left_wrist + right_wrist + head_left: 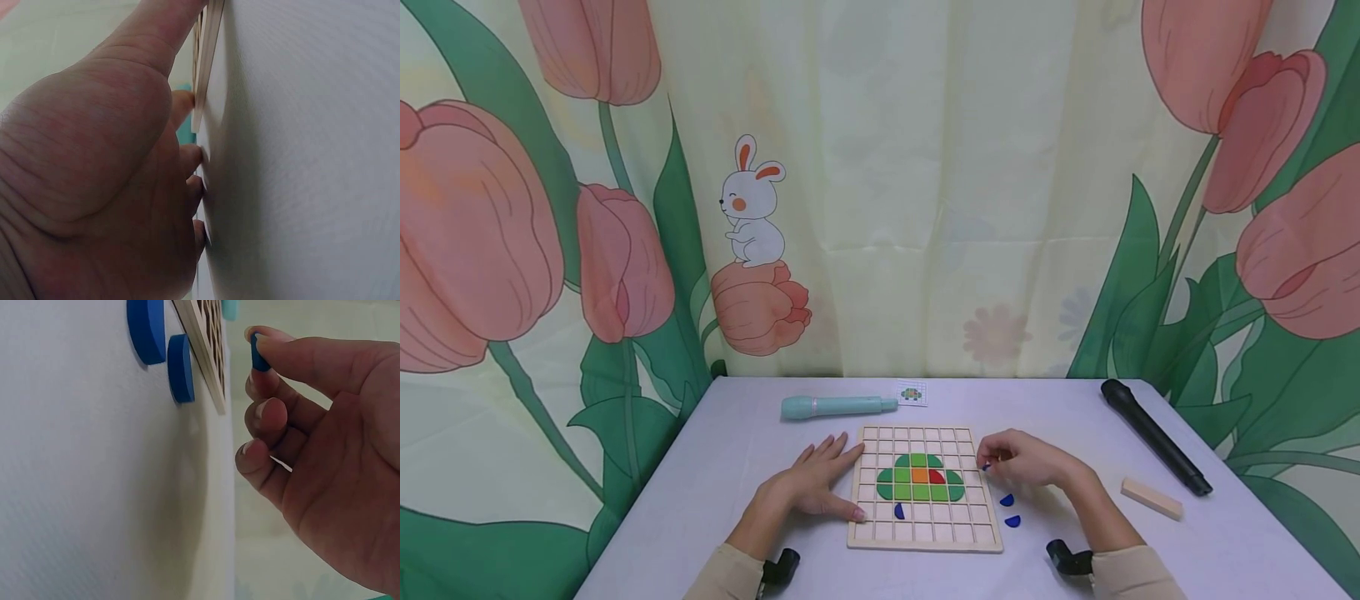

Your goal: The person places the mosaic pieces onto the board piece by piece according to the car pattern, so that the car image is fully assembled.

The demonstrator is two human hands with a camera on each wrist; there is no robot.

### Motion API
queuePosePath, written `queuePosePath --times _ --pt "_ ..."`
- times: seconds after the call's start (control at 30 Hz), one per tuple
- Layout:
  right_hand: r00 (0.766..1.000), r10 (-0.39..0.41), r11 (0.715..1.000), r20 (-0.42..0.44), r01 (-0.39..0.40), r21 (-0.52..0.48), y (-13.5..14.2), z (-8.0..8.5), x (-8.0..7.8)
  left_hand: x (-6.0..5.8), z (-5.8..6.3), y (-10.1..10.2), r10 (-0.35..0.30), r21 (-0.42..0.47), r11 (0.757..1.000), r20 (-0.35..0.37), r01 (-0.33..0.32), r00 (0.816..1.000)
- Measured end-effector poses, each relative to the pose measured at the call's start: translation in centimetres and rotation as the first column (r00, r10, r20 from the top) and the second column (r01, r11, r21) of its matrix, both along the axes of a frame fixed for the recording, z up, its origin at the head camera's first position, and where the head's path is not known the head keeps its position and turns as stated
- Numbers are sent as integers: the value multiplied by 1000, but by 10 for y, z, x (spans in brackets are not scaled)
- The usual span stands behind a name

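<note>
A wooden grid board (925, 537) lies on the white table, with green, orange and red pieces set in its middle squares. One blue piece (899, 511) sits in a lower square of the board. My left hand (816, 482) is spread at the board's left side, thumb on the lower left corner and forefinger by the upper edge. Just off the right edge, my right hand (1026, 460) pinches a small blue quarter-round piece (259, 354) between thumb and fingertips, above the table. Two more blue pieces, an upper one (1007, 500) and a lower one (1012, 522), lie right of the board.
Behind the board are a teal marker-like stick (838, 406) and a small pattern card (913, 393). To the right lie a wooden block (1152, 498) and a long black rod (1157, 437). A tulip-printed curtain (925, 208) hangs behind the table.
</note>
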State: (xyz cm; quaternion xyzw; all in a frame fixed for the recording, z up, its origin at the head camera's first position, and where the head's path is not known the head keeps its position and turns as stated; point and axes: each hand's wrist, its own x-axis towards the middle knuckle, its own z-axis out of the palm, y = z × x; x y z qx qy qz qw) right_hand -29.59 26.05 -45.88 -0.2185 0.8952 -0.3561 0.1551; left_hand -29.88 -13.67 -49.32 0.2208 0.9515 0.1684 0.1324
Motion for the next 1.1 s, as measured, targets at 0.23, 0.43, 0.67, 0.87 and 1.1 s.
queuePosePath --times 0.23,0.43,0.67,0.87,1.1 --pt "999 -33 999 -20 34 25 -12 -1 3 0 1 0 -4 1 1000 5 4 1000" --pt "992 -95 994 -82 99 49 -25 -1 4 1 2 1 -9 1 1000 4 9 1000" --pt "992 -45 999 -119 42 -27 -41 -3 -4 1 3 1 -11 0 1000 1 11 1000" --pt "993 45 997 -108 -51 -60 -58 -2 -10 2 4 0 -12 3 1000 1 12 1000" --pt "995 58 995 -87 -65 -80 -75 2 -11 2 3 0 -13 5 1000 4 13 1000"
